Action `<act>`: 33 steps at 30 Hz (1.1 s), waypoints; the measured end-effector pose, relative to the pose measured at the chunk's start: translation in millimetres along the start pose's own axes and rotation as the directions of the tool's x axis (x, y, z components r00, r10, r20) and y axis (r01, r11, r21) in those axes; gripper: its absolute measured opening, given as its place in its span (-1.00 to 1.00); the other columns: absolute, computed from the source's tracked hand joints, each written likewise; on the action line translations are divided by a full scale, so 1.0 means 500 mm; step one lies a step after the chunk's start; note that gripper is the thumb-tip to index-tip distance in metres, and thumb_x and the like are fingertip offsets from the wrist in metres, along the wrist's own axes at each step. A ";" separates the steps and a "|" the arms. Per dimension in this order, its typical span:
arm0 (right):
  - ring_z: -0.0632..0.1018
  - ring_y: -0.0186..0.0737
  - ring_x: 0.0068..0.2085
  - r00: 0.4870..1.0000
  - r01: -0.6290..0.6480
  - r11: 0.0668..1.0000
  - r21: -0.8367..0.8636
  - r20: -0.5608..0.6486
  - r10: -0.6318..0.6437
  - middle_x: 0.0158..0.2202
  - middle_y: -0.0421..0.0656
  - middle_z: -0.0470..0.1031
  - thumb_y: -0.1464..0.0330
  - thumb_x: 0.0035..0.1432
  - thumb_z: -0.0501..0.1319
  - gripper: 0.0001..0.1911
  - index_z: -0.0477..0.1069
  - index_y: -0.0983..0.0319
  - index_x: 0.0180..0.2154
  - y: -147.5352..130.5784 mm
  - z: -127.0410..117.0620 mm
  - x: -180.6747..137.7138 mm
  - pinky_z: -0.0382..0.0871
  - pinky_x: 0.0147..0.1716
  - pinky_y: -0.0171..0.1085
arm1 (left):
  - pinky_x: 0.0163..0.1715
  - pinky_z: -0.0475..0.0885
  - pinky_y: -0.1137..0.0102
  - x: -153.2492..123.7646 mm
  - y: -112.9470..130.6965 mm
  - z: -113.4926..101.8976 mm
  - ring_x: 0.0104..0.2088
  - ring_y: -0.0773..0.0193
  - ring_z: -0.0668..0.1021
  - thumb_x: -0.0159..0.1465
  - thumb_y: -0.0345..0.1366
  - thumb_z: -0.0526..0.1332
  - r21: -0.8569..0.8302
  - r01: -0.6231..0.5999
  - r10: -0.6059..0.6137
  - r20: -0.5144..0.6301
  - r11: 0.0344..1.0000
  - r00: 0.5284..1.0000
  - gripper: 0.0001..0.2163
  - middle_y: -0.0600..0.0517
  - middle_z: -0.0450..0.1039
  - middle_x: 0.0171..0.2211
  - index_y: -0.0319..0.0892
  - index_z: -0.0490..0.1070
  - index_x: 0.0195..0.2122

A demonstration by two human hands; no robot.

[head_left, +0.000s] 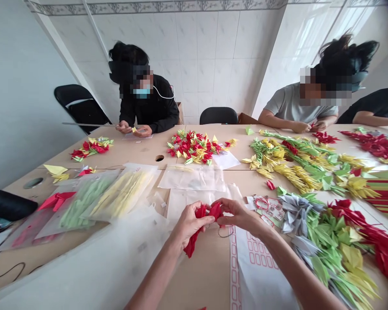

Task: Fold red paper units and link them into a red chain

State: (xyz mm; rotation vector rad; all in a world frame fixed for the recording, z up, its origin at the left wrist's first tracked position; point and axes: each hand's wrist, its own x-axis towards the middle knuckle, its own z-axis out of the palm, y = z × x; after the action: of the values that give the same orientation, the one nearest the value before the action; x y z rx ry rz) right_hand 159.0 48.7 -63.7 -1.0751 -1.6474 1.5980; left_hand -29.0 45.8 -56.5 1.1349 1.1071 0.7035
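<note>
My left hand [188,220] is closed around a bunch of red folded-paper cranes [190,246], whose lower end hangs below the fingers. Close beside it, my right hand [241,216] pinches a single red paper crane [216,211] between thumb and fingers. The two hands nearly meet over the table, in front of clear plastic bags [192,177]. A thin dark cord [225,235] loops below the right fingers. Strings of grey, green, yellow and red paper cranes [330,232] lie to the right of my right forearm.
Bags of green strips [87,202] and yellow strips [123,193] lie at left, near a black thread spool [11,206]. A mixed crane pile [195,146] sits mid-table. White sheets with red print [258,262] lie under my right arm. Several people [161,103] work across the table [139,150].
</note>
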 end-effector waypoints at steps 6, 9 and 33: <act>0.28 -0.44 -0.58 0.992 -0.129 0.975 -0.180 -0.012 0.129 -0.56 -0.24 0.36 0.31 0.08 0.18 -0.82 0.47 0.28 -0.33 -0.003 -0.034 -0.011 0.13 -0.57 -0.38 | -0.61 0.14 0.56 -0.006 0.015 -0.014 -0.66 0.53 0.28 0.03 -0.40 0.27 -0.067 0.055 -0.053 0.034 0.996 0.998 -0.75 0.20 0.29 -0.60 -0.24 0.31 -0.26; 0.34 -0.39 -0.57 0.993 -0.117 0.918 -0.379 -0.061 0.101 -0.58 -0.23 0.39 0.34 0.08 0.16 -0.84 0.49 0.25 -0.41 -0.008 -0.056 -0.016 0.19 -0.54 -0.36 | -0.61 0.13 0.56 -0.009 0.021 -0.021 -0.66 0.52 0.29 0.02 -0.39 0.27 -0.089 0.066 -0.062 0.051 0.994 0.997 -0.75 0.20 0.28 -0.59 -0.23 0.31 -0.25; 0.36 -0.34 -0.50 0.982 0.072 0.967 -0.246 -0.151 -0.112 -0.46 -0.19 0.43 0.13 0.11 0.20 -0.71 0.36 0.23 -0.33 -0.008 -0.022 -0.005 0.22 -0.50 -0.34 | -0.48 0.31 0.49 -0.023 0.016 -0.026 -0.51 0.45 0.42 -0.02 -0.30 0.37 -0.060 0.054 -0.045 0.155 0.997 0.987 -0.54 0.08 0.38 -0.34 -0.13 0.25 -0.10</act>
State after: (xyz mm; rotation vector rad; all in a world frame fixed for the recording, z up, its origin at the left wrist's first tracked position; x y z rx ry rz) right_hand 168.9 52.3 -58.6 -1.1969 -1.7822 1.2392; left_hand -44.1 42.7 -45.8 1.0850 0.9727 0.5984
